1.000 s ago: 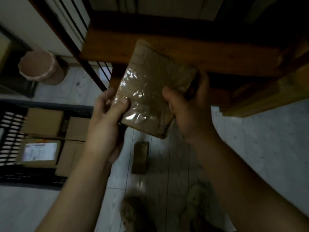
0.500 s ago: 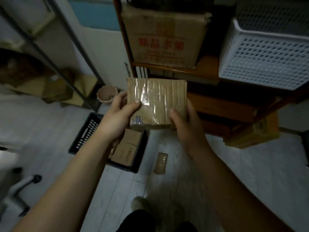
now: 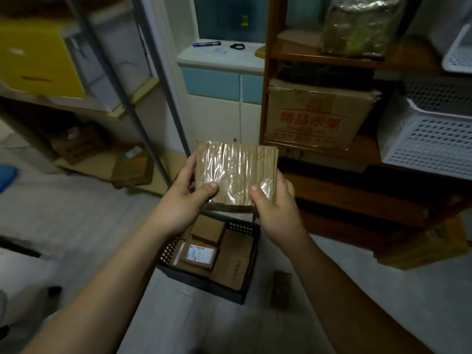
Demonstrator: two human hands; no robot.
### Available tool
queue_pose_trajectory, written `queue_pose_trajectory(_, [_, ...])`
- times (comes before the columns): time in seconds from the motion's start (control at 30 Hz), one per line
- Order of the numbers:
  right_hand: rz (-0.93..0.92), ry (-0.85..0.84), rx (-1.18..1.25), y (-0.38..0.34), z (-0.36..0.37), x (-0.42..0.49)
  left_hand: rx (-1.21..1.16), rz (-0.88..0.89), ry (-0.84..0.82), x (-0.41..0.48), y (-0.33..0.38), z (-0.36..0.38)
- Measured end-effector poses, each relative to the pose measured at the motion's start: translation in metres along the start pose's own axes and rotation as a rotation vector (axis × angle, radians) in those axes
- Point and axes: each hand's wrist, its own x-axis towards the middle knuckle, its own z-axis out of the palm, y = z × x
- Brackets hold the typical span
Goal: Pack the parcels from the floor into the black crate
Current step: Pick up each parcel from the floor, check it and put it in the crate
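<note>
Hands meet at frame centre in the head view, where I hold a flat cardboard parcel (image 3: 236,173) wrapped in glossy clear tape, its broad face turned up toward my camera. My left hand (image 3: 182,203) grips its 9 o'clock edge, thumb pressed on the taped face and fingers curled behind; my right hand (image 3: 277,209) grips the 3 o'clock edge the same way, thumb on top, fingers hidden behind the cardboard. The parcel hangs in the air above the black crate (image 3: 204,282), which sits on the pale floor (image 3: 76,226) toward 6 o'clock of the parcel. Inside the crate lie several brown boxes, among them a labelled box (image 3: 199,254) with a white sticker and a plain box (image 3: 208,229) just beyond it. One small dark parcel (image 3: 281,290) lies on the floor just beside the crate, at its 3 o'clock. At 2 o'clock stands a wooden shelf (image 3: 265,98) carrying a large carton (image 3: 314,116) with red print, and a white perforated basket (image 3: 429,139) at 3 o'clock. A yellow box (image 3: 38,57) sits on a metal rack at 10 o'clock.
</note>
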Motion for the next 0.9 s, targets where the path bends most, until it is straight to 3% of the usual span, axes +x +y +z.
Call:
queue_pose_trajectory(0.2, [0.028, -0.052, 0.022, 0.014, 0.064, 0.005, 0.169, -0.069, -0.167, 0.014, -0.023, -0.059])
queue_pose_trajectory(0.4, [0.15, -0.079, -0.116, 0.064, 0.081, 0.028, 0.339, -0.119, -0.416, 0.049, -0.063, -0.06])
queue_pose_trajectory(0.7, [0.397, -0.196, -0.304, 0.188, 0.114, 0.092, 0.571, -0.231, -0.415, 0.138, -0.234, -0.053])
queue_pose_trajectory(0.9, [0.504, -0.204, -0.372, 0.294, 0.149, 0.112, 0.441, -0.382, -0.547, 0.175, -0.337, -0.043])
